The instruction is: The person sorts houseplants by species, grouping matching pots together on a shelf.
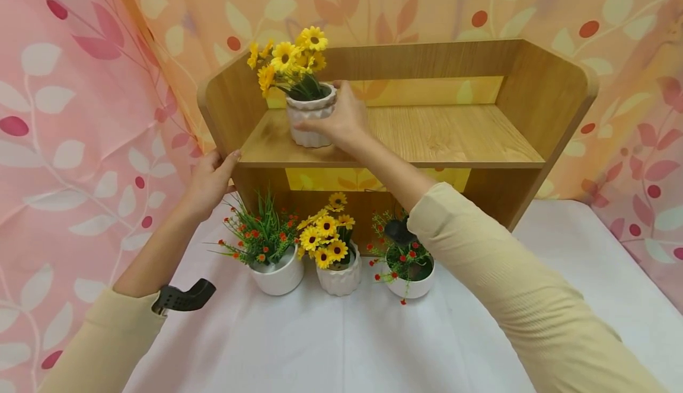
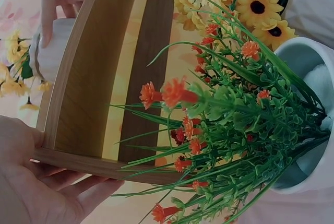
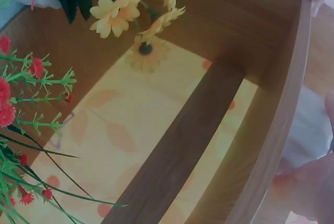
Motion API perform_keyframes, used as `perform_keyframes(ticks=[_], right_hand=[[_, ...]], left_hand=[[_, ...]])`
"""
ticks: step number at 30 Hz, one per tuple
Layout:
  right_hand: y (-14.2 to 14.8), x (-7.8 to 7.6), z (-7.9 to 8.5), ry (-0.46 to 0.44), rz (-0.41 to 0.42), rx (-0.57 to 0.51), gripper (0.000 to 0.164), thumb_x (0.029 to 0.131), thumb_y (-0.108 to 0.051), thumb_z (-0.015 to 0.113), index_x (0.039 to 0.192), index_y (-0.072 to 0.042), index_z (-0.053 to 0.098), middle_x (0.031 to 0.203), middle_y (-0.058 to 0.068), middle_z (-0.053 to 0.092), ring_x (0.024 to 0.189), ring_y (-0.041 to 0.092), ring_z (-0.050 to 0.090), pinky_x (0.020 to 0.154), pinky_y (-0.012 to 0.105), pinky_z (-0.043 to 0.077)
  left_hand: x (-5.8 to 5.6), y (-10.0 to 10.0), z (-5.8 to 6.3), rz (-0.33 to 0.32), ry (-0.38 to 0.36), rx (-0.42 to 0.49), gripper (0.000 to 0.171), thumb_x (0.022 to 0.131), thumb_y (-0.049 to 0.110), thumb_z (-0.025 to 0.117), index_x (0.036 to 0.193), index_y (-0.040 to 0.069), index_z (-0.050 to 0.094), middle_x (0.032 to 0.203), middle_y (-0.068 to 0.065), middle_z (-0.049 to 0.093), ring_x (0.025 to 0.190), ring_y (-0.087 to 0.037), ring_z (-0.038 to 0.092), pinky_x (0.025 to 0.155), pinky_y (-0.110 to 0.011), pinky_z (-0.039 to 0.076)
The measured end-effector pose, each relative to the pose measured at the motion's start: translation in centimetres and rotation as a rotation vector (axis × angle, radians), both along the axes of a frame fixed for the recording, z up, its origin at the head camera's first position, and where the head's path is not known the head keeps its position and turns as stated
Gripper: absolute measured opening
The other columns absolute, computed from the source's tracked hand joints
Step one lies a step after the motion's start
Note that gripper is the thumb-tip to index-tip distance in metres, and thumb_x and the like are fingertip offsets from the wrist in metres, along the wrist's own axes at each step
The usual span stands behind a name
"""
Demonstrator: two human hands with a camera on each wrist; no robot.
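Pot of yellow flowers (image 1: 309,112), on upper board (image 1: 443,135) of shelf, near left front corner; clamped between thumb and fingers of right hand (image 1: 344,117). Probably light, stiff, brittle, perhaps slippery; best held by wall below rim, off blooms. Left hand (image 1: 209,184): curled round front edge of left side panel (image 1: 228,105). Plain in left wrist view, largely hidden in head view: left fingers (image 2: 96,195).

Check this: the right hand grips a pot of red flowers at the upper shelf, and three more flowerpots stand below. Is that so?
Not quite: the flowers in the pot that the right hand grips are yellow, not red, as the head view shows.
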State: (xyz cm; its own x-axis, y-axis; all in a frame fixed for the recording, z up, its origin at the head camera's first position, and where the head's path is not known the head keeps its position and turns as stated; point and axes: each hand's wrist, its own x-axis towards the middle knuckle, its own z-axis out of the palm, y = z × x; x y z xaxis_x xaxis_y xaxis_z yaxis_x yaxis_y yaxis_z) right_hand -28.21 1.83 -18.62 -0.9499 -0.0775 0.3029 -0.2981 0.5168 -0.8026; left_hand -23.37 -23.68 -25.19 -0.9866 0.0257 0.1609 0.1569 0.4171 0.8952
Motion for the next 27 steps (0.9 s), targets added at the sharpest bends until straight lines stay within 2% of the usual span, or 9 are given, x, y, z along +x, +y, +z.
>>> perform_keyframes(ticks=[6,13,15,17,19,21,23,27], right_hand=[[0.4,1.6,0.2,-0.017,0.029,-0.072,0.117,0.082,-0.032,0.094,0.168,-0.008,0.018,0.169,0.014,0.033,0.156,0.029,0.031,0.127,0.040,0.034],[1.3,4.8,0.6,-0.004,0.032,-0.070,0.108,0.086,-0.033,0.091,0.166,-0.011,0.023,0.171,0.010,0.031,0.157,0.026,0.030,0.127,0.042,0.033],[1.6,5.9,0.6,-0.014,0.039,-0.084,0.104,0.087,-0.032,0.090,0.166,-0.011,0.024,0.170,0.011,0.032,0.157,0.027,0.031,0.126,0.043,0.034],[2.0,7.0,0.6,-0.028,0.049,-0.094,0.100,0.088,-0.031,0.089,0.165,-0.011,0.027,0.168,0.012,0.036,0.154,0.029,0.036,0.124,0.045,0.038],[2.3,8.0,0.5,-0.039,0.066,-0.107,0.096,0.089,-0.030,0.088,0.163,-0.011,0.030,0.166,0.013,0.038,0.151,0.032,0.039,0.121,0.046,0.041],[2.7,9.0,0.2,-0.044,0.083,-0.114,0.093,0.090,-0.029,0.087,0.163,-0.010,0.032,0.165,0.013,0.040,0.150,0.034,0.041,0.120,0.047,0.042],[3.0,9.9,-0.3,-0.045,0.102,-0.125,0.090,0.091,-0.027,0.086,0.162,-0.010,0.034,0.165,0.014,0.039,0.149,0.037,0.042,0.120,0.049,0.042],[3.8,11.4,-1.6,-0.030,0.129,-0.128,0.086,0.094,-0.025,0.084,0.162,-0.010,0.034,0.166,0.015,0.037,0.149,0.040,0.042,0.119,0.052,0.043]], left_hand=[[-0.2,0.0,0.0,-0.010,-0.004,0.002,0.065,0.114,0.037,0.037,0.159,-0.011,0.031,0.153,-0.035,0.044,0.143,-0.046,0.045,0.113,-0.065,0.042],[-0.2,0.0,-0.1,-0.005,-0.003,-0.005,0.065,0.114,0.037,0.036,0.158,-0.011,0.032,0.152,-0.034,0.045,0.141,-0.044,0.046,0.112,-0.065,0.043],[-0.2,-0.1,-0.1,0.001,0.004,-0.016,0.064,0.114,0.038,0.036,0.155,-0.011,0.035,0.148,-0.032,0.048,0.136,-0.039,0.051,0.111,-0.060,0.046],[-0.1,-0.1,-0.1,0.008,0.015,-0.032,0.064,0.114,0.039,0.036,0.153,-0.012,0.038,0.144,-0.030,0.051,0.128,-0.029,0.055,0.108,-0.051,0.052],[-0.1,-0.3,-0.1,0.013,0.023,-0.040,0.063,0.113,0.039,0.036,0.150,-0.012,0.040,0.140,-0.027,0.053,0.120,-0.020,0.057,0.104,-0.043,0.056],[-0.1,-0.3,-0.1,0.014,0.026,-0.045,0.063,0.113,0.039,0.037,0.149,-0.012,0.041,0.138,-0.025,0.053,0.115,-0.013,0.057,0.103,-0.040,0.057],[-0.1,-0.4,-0.1,0.013,0.024,-0.042,0.063,0.113,0.039,0.036,0.149,-0.012,0.041,0.139,-0.025,0.053,0.115,-0.013,0.057,0.105,-0.044,0.056],[-0.1,-0.4,-0.2,0.007,0.016,-0.022,0.063,0.114,0.039,0.035,0.152,-0.011,0.039,0.143,-0.028,0.051,0.125,-0.025,0.056,0.111,-0.057,0.048]])
